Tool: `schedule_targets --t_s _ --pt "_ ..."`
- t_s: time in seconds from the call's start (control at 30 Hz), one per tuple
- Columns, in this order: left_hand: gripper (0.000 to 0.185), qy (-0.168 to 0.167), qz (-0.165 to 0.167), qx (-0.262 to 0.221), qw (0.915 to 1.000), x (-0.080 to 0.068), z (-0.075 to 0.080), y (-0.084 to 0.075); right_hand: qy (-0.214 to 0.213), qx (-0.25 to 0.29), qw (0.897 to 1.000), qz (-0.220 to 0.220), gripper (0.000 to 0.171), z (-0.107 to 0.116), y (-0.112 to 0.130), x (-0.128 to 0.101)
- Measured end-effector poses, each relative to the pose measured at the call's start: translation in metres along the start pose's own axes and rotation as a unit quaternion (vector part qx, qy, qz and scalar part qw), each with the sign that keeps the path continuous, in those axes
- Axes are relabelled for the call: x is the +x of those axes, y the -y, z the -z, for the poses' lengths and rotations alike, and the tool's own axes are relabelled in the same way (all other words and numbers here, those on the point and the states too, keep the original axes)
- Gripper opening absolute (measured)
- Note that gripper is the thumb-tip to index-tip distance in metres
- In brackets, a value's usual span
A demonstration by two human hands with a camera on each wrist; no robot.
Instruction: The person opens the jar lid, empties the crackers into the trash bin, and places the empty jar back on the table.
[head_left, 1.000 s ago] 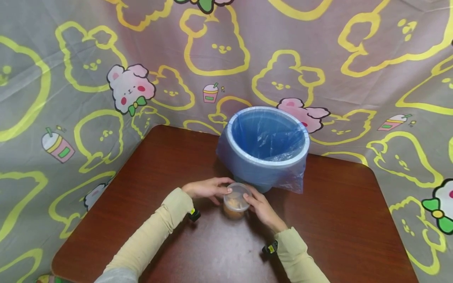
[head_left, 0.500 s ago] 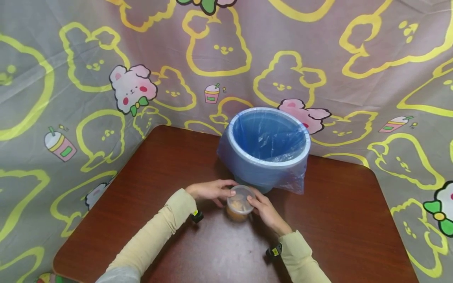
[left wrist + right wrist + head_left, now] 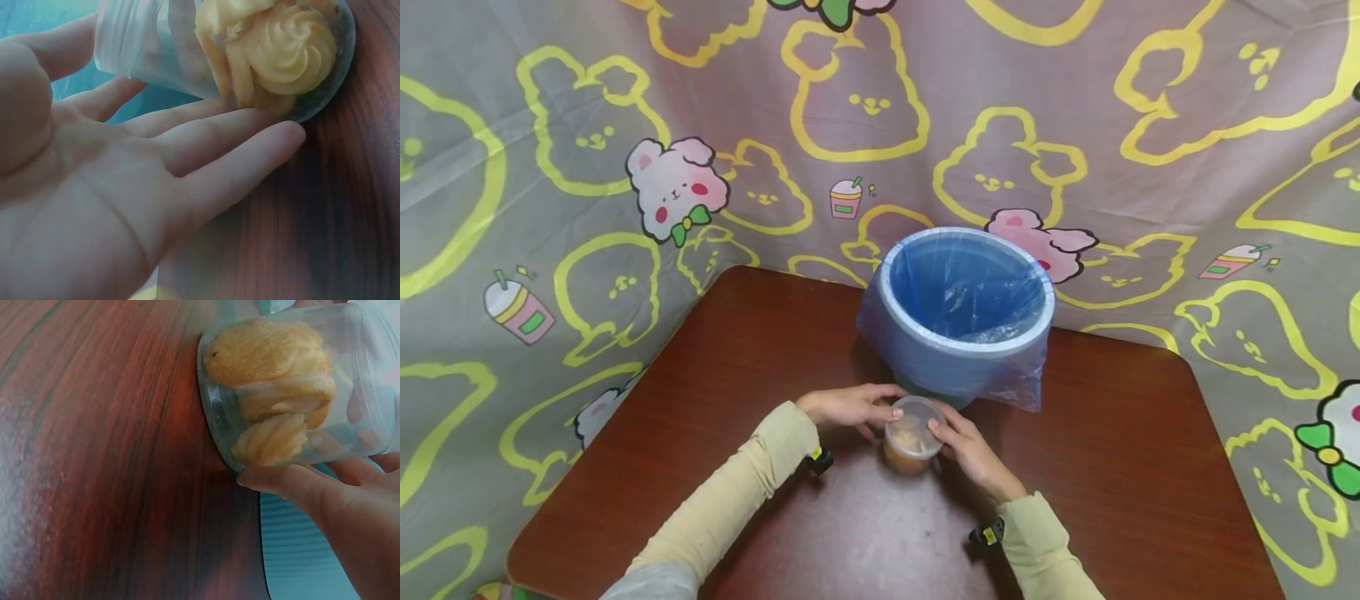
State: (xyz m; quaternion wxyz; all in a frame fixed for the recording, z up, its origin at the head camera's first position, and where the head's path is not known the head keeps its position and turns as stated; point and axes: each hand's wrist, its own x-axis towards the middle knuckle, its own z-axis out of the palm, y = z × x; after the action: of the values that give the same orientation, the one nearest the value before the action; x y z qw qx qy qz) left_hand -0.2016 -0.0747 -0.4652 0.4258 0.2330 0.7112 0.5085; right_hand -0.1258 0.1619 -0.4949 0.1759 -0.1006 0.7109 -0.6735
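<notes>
A clear plastic jar (image 3: 913, 435) with a translucent lid stands upright on the dark wooden table, between both hands. Piped butter cookies (image 3: 292, 50) show through its wall, filling the lower part. My left hand (image 3: 853, 407) holds the jar from the left, thumb on the lid's edge and fingers stretched along the side. From the right, my right hand (image 3: 966, 442) grips it, its thumb at the lid. In the right wrist view a fingertip (image 3: 253, 478) sits low beside the jar's base.
A blue bin (image 3: 966, 350) lined with a thin blue plastic bag stands just behind the jar, toward the back of the table (image 3: 760, 333). A grey curtain (image 3: 737, 92) with yellow cartoon outlines hangs around the table's back and sides.
The jar has shifted slightly to the right and toward me, with both hands moving along with it. The bin stays where it was.
</notes>
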Motion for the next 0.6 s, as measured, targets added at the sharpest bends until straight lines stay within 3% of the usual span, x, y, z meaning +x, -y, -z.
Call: schedule_targets --t_s 0.6 --pt "0.045 0.015 -0.016 0.052 0.9984 0.005 -0.010 -0.002 0.029 -0.002 1.000 -0.006 0.053 0.014 -0.004 -0.008"
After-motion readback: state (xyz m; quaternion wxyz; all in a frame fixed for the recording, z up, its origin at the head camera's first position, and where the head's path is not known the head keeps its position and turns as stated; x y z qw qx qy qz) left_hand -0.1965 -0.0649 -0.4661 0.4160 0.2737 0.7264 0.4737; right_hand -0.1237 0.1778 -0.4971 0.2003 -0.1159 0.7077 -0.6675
